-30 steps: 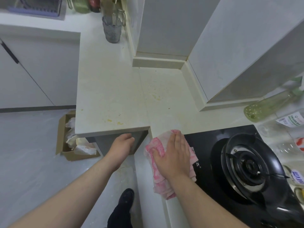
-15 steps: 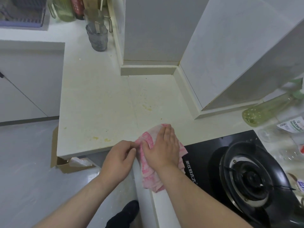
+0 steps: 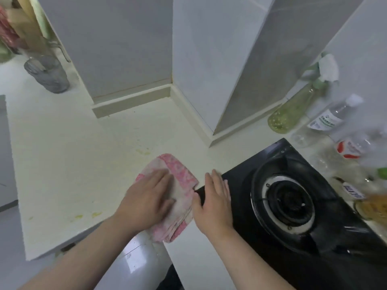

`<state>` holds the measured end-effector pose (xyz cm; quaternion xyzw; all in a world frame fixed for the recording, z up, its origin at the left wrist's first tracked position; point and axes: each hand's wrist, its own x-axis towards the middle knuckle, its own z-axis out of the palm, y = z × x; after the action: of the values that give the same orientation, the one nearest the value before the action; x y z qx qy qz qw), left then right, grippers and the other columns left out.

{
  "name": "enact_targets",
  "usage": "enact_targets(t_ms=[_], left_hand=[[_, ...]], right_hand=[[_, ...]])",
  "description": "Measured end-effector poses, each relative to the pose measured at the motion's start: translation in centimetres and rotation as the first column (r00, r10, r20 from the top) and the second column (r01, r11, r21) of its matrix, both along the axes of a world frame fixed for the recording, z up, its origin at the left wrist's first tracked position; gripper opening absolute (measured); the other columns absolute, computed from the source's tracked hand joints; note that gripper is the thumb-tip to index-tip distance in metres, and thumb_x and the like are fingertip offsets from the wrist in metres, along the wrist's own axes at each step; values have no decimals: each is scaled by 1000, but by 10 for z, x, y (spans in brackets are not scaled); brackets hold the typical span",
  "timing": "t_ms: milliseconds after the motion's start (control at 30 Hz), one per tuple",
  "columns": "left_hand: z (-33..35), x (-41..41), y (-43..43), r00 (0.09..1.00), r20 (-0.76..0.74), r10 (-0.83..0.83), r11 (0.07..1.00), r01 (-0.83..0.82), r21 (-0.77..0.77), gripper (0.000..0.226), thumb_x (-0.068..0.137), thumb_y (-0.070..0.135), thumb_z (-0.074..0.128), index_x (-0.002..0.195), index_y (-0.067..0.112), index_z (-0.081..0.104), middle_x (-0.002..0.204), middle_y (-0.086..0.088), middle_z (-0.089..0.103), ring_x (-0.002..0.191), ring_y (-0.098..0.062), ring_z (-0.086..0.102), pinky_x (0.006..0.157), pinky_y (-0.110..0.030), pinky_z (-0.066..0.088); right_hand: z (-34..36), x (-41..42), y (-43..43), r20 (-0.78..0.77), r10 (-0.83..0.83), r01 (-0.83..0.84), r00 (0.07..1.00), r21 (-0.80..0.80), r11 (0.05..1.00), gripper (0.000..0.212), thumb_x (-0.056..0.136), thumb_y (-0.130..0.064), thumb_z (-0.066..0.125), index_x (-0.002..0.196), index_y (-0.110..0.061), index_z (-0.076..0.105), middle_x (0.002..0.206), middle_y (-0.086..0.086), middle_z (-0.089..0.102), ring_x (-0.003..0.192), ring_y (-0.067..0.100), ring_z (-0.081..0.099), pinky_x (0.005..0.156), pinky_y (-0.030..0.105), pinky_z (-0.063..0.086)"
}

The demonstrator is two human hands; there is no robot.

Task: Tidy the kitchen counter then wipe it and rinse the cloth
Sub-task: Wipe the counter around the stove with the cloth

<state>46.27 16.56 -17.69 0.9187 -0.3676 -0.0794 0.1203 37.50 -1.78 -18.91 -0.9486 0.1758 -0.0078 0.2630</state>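
Note:
A folded pink and white cloth lies on the white counter near its front edge, just left of the black gas hob. My left hand lies flat on the cloth with straight fingers. My right hand is beside it to the right, fingers straight, over the hob's left edge and off the cloth. Yellowish stains mark the counter behind the cloth, with more stains near the front edge.
A grey ribbed cup stands at the back left with jars behind it. Right of the hob are a green spray bottle, clear plastic bottles and jars. A white tiled wall corner juts into the counter.
The cloth passed from my right hand to my left: the left hand came up from the counter's edge onto it, and the right hand slid off to the right. The view shifted left.

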Motion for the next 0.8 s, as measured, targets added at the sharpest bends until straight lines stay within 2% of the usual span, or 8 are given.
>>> enact_targets(t_ms=[67,133,233,333,433,533,667,800], left_hand=[[-9,8,-10,996,40,-75,979,66,195,77,84,61,43,131,2,57,135,-16,58,122,-30,58,108,-35,29],[-17,11,-13,988,36,-153,951,137,277,84,88,66,36,137,-1,49,140,-21,51,129,-33,51,110,-38,19],[-26,15,-9,961,22,-277,930,262,259,86,92,67,29,146,1,35,150,-19,36,139,-32,36,116,-39,9],[-27,28,-11,891,11,-453,866,437,242,83,93,65,31,148,3,33,153,-17,31,141,-28,32,118,-38,8],[-28,47,-32,826,-21,-563,809,557,190,76,98,61,24,151,7,27,156,-14,28,144,-29,30,116,-38,9],[-28,58,-66,800,-54,-597,782,596,182,72,99,59,12,153,10,15,158,-9,16,147,-25,18,117,-34,1],[-27,69,-121,802,-45,-596,791,596,141,86,85,63,-11,153,12,-4,161,-4,-7,147,-14,-12,118,-28,-15],[-29,79,-159,820,-62,-569,808,572,144,89,84,68,-11,154,15,-5,163,-5,-6,150,-15,-8,122,-35,-4]], right_hand=[[-10,-31,-17,-64,-75,64,995,-160,985,70,94,-43,24,155,-10,19,164,6,5,151,17,-4,124,37,-5],[-16,-45,-24,-79,-132,115,988,-189,975,73,92,-45,14,155,-8,19,164,8,9,152,18,0,121,34,-8],[-20,-41,-24,-108,-219,192,970,-218,957,75,91,-46,15,152,-4,26,162,11,19,151,22,11,119,31,-9],[-21,-37,-23,-134,-239,197,962,-266,943,70,92,-43,28,147,-1,37,157,15,30,148,26,24,119,36,1],[-18,-38,-22,-139,-254,214,957,-250,944,71,92,-44,27,149,-1,33,159,15,27,149,26,22,119,35,1],[-15,-37,-22,-136,-286,257,949,-198,946,79,91,-50,22,153,-2,22,163,12,13,151,22,9,122,31,-3],[-18,-35,-21,-155,-323,281,934,-240,929,74,91,-46,29,150,-2,32,159,13,26,149,23,21,123,35,9],[-15,-33,-23,-175,-301,259,937,-229,938,77,89,-48,21,154,-6,21,163,10,16,151,20,9,121,32,0]])
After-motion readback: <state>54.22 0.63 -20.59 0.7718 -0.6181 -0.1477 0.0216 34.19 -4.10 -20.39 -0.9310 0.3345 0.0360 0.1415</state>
